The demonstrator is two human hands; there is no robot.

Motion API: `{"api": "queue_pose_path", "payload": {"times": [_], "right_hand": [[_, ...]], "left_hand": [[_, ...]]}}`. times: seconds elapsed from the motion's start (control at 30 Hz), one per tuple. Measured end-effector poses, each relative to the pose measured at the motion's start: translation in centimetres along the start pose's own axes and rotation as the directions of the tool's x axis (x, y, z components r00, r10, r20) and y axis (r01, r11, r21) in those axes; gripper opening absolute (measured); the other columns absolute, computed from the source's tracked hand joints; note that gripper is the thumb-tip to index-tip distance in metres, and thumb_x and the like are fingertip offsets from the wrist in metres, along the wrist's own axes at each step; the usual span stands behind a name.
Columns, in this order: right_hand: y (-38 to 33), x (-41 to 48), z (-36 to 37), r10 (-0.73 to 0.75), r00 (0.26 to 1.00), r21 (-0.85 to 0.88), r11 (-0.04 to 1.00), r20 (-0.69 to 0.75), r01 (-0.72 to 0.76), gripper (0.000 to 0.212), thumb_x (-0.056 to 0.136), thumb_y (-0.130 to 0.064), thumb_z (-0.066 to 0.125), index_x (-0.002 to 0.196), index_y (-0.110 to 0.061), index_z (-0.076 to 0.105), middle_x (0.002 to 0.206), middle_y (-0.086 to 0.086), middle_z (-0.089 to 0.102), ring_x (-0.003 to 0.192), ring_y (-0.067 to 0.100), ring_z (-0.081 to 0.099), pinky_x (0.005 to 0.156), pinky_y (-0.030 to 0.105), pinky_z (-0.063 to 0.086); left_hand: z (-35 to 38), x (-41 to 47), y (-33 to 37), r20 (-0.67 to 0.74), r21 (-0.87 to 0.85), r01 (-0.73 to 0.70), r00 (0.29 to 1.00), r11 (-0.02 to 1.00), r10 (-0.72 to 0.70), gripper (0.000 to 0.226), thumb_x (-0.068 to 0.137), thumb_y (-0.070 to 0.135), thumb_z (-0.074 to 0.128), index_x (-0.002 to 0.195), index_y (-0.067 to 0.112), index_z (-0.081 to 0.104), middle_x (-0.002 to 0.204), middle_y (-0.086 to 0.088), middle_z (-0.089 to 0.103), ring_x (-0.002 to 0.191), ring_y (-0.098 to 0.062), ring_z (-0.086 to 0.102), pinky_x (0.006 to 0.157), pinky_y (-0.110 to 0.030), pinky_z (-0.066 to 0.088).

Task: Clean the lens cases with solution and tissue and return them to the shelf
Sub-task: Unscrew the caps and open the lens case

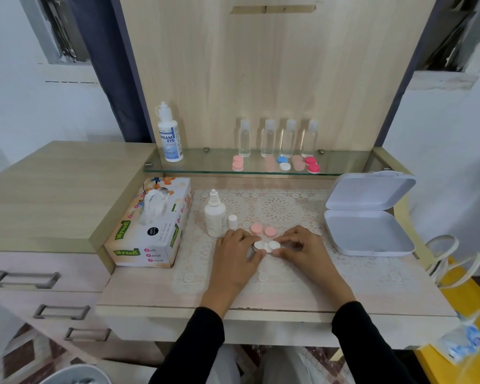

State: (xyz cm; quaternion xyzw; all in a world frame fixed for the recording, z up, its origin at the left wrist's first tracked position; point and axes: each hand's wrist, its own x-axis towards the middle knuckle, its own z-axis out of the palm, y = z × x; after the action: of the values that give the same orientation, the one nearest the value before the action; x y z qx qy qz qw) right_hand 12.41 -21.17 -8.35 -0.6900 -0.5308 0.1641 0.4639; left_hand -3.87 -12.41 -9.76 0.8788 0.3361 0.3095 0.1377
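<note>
A white double lens case [267, 246] lies on the lace mat [283, 212], pinched at its two ends between my left hand [237, 252] and my right hand [302, 246]. Its two pink caps [263, 230] lie just behind it. A small white solution bottle [214, 214] stands uncapped to the left with its white cap [232, 221] beside it. The tissue box [153, 223] sits at the left of the desk. On the glass shelf [205, 164] lie several more lens cases [312, 164] in pink, blue, white and red.
A large solution bottle [170, 134] stands at the shelf's left end, and several small clear bottles [277, 138] line its back. An open white box [369, 214] lies on the right of the desk. Drawers [39, 281] are at left, a yellow surface [466, 314] at right.
</note>
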Motion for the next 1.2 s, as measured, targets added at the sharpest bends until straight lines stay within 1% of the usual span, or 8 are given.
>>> {"api": "queue_pose_path", "payload": {"times": [0.13, 0.27, 0.37, 0.5, 0.67, 0.83, 1.03, 1.2], "right_hand": [[-0.1, -0.1, 0.0, -0.005, 1.0, 0.0, 1.0, -0.014, 0.005, 0.025, 0.067, -0.02, 0.085, 0.091, -0.022, 0.078, 0.087, -0.002, 0.063, 0.077, 0.007, 0.055, 0.065, 0.012, 0.038], [-0.1, -0.1, 0.1, -0.011, 1.0, -0.005, 1.0, -0.019, 0.011, 0.025, 0.067, -0.02, 0.085, 0.091, -0.025, 0.077, 0.088, -0.004, 0.063, 0.08, 0.01, 0.056, 0.067, 0.015, 0.04], [0.0, -0.1, 0.1, -0.011, 1.0, -0.022, 1.0, -0.027, 0.011, 0.026, 0.067, -0.021, 0.085, 0.092, -0.024, 0.077, 0.088, -0.005, 0.063, 0.081, 0.009, 0.056, 0.067, 0.014, 0.04], [0.1, -0.2, 0.2, -0.027, 0.999, -0.045, 0.999, -0.034, 0.026, 0.026, 0.068, -0.023, 0.085, 0.093, -0.023, 0.077, 0.088, -0.006, 0.063, 0.081, 0.006, 0.056, 0.067, 0.011, 0.04], [-0.3, -0.6, 0.0, -0.032, 0.994, 0.027, 0.999, -0.104, 0.035, 0.026, 0.07, -0.014, 0.083, 0.094, -0.022, 0.077, 0.084, -0.004, 0.066, 0.076, 0.004, 0.056, 0.065, 0.012, 0.041], [-0.8, -0.8, -0.4, -0.042, 0.98, 0.046, 0.998, -0.195, 0.051, 0.029, 0.073, -0.016, 0.081, 0.089, -0.038, 0.071, 0.083, -0.012, 0.068, 0.071, 0.003, 0.054, 0.06, 0.011, 0.038], [-1.5, -0.7, -3.9, -0.016, 0.926, -0.033, 0.999, -0.377, 0.004, 0.026, 0.072, -0.017, 0.082, 0.097, -0.021, 0.075, 0.071, -0.01, 0.068, 0.067, 0.014, 0.061, 0.061, 0.012, 0.046], [0.3, -0.8, -8.0, 0.012, 0.851, -0.143, 0.984, -0.524, -0.102, 0.021, 0.075, -0.02, 0.08, 0.093, -0.011, 0.076, 0.071, -0.001, 0.068, 0.066, 0.017, 0.06, 0.066, 0.007, 0.041]], "left_hand": [[0.1, -1.4, 0.7, -0.008, 0.155, -0.008, 1.0, 0.988, 0.01, 0.044, 0.086, 0.046, 0.039, 0.113, 0.021, 0.064, 0.103, 0.005, 0.059, 0.094, -0.017, 0.055, 0.08, -0.029, 0.042], [0.4, -1.9, 0.5, 0.023, 0.204, 0.023, 0.999, 0.979, -0.029, 0.052, 0.091, 0.046, 0.033, 0.122, 0.013, 0.058, 0.122, -0.002, 0.058, 0.112, -0.021, 0.054, 0.099, -0.032, 0.037], [0.2, -1.9, 0.7, 0.128, 0.228, 0.041, 0.989, 0.973, -0.072, 0.073, 0.091, 0.052, 0.011, 0.141, 0.008, 0.041, 0.148, -0.007, 0.038, 0.14, -0.021, 0.03, 0.115, -0.034, 0.011], [0.0, -1.8, 1.2, 0.196, 0.269, 0.035, 0.976, 0.963, -0.09, 0.084, 0.083, 0.05, -0.011, 0.149, 0.008, 0.017, 0.158, -0.006, 0.012, 0.146, -0.016, 0.004, 0.113, -0.03, -0.012], [0.1, -1.9, 1.3, 0.217, 0.279, 0.046, 0.97, 0.959, -0.109, 0.083, 0.083, 0.049, -0.014, 0.149, 0.006, 0.012, 0.159, -0.007, 0.008, 0.146, -0.016, 0.0, 0.114, -0.031, -0.012], [-0.1, -1.8, 1.4, 0.226, 0.277, 0.055, 0.967, 0.959, -0.12, 0.085, 0.081, 0.05, -0.016, 0.15, 0.007, 0.009, 0.159, -0.006, 0.005, 0.146, -0.014, -0.004, 0.116, -0.03, -0.011], [-0.2, -1.9, 1.4, 0.22, 0.269, 0.059, 0.968, 0.961, -0.121, 0.086, 0.08, 0.05, -0.016, 0.15, 0.008, 0.008, 0.159, -0.005, 0.004, 0.146, -0.013, -0.004, 0.117, -0.03, -0.009], [-0.3, -1.9, 1.4, 0.217, 0.261, 0.059, 0.969, 0.964, -0.118, 0.086, 0.08, 0.051, -0.015, 0.15, 0.008, 0.009, 0.159, -0.004, 0.005, 0.146, -0.013, -0.003, 0.116, -0.029, -0.01]]}}
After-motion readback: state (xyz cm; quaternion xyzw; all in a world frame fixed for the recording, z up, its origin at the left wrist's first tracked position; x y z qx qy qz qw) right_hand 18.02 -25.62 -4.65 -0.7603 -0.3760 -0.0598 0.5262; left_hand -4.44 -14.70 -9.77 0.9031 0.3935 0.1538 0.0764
